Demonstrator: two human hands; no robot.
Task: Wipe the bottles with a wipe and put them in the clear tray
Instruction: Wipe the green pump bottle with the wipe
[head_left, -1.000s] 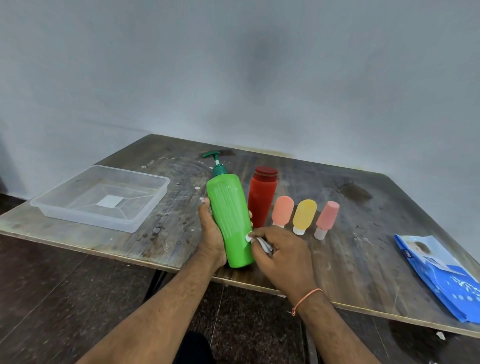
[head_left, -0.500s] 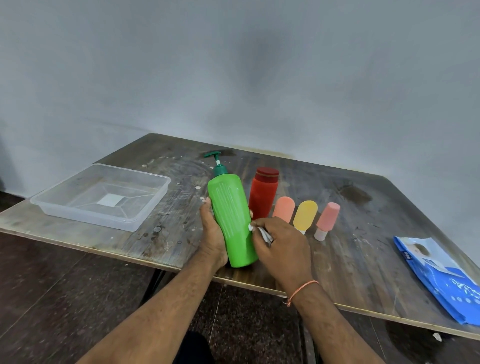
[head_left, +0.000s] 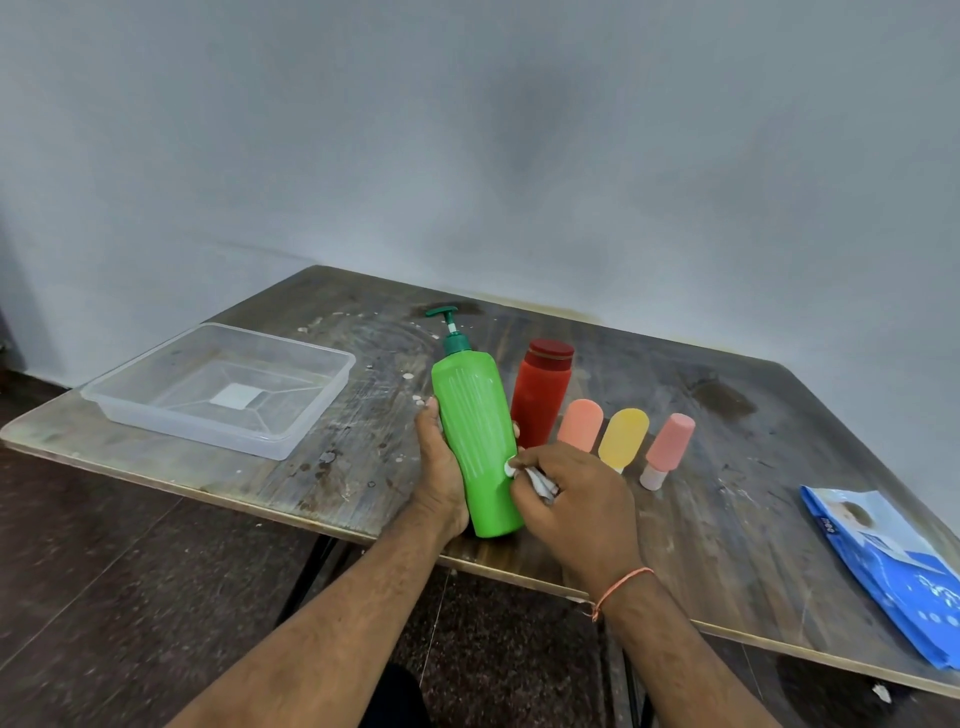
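My left hand (head_left: 439, 467) grips a tall green pump bottle (head_left: 475, 436), tilted a little, near the table's front edge. My right hand (head_left: 574, 499) pinches a small white wipe (head_left: 530, 475) and presses it against the bottle's lower right side. Behind stands a red bottle (head_left: 540, 397) with a dark red cap. To its right stand three small bottles in a row: orange (head_left: 582, 423), yellow (head_left: 623, 436) and pink (head_left: 667, 449). The clear tray (head_left: 291, 441) lies at the left with nothing in it.
A blue wipes pack (head_left: 893, 571) lies at the table's right front corner. The worn wooden table (head_left: 753, 493) has white specks and a dark stain towards the back right. A grey wall runs behind it; dark floor lies below the front edge.
My right hand with the wipe slid up the green bottle's side and has come back down a little. The left hand keeps its hold on the bottle.
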